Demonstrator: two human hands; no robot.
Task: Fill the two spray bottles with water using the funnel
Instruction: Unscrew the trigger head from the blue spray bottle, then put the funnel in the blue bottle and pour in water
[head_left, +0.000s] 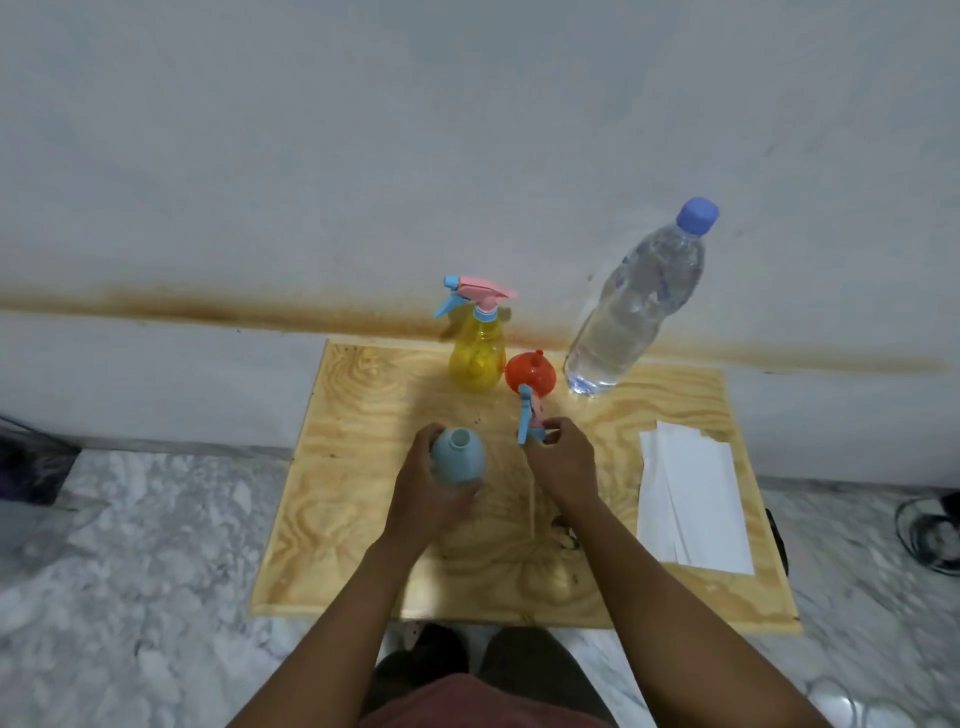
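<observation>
My left hand (423, 491) grips a light blue spray bottle (457, 460) near the middle of the wooden table (363, 519); its neck is uncapped. My right hand (563, 457) pinches the blue and pink spray head (530, 415), lifted off and held just right of the bottle, with its thin dip tube (533, 499) hanging down. A yellow spray bottle (477, 353) with its spray head on stands at the back. The orange funnel (530, 371) lies upside down beside it. A large clear water bottle (636, 306) with a blue cap stands at the back right.
Folded white paper towels (693, 499) lie on the table's right side. The table stands against a grey wall with a brown stain line. Marble floor surrounds it, a dark object (31, 467) sits at the left and cables (930, 530) at the right.
</observation>
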